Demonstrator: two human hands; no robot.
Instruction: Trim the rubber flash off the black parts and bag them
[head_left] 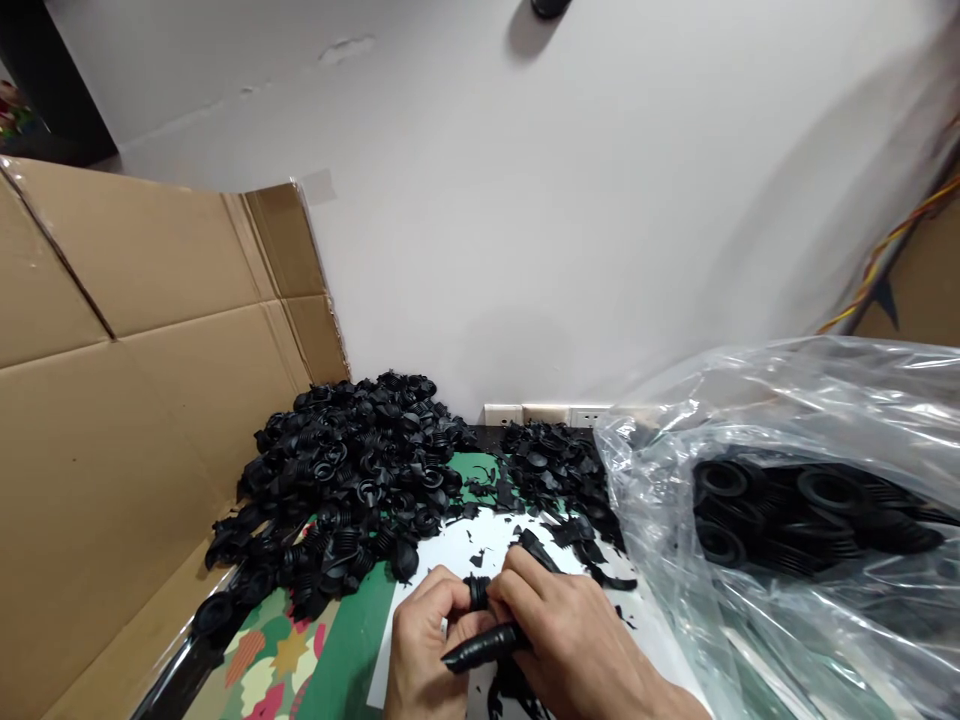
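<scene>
My left hand (431,635) is closed, with thumb and fingers pinching a small black ribbed rubber piece (478,592). Against its right side press the bent fingers of my right hand (559,625), also closed. A glossy black tapered piece (486,648) sticks out from under my right hand towards the left wrist. Beyond the right knuckles another flat black end (536,548) shows; whether the two are joined is hidden by the hand. Both hands are over a white sheet (435,555) strewn with black scraps.
A large heap of black ribbed rubber parts (360,450) lies at the left against a cardboard panel (172,270). Torn black scraps (555,465) are piled at the back right. On the right, a clear plastic bag (652,500) holds larger black bellows (817,510). Behind stands a white wall (570,220).
</scene>
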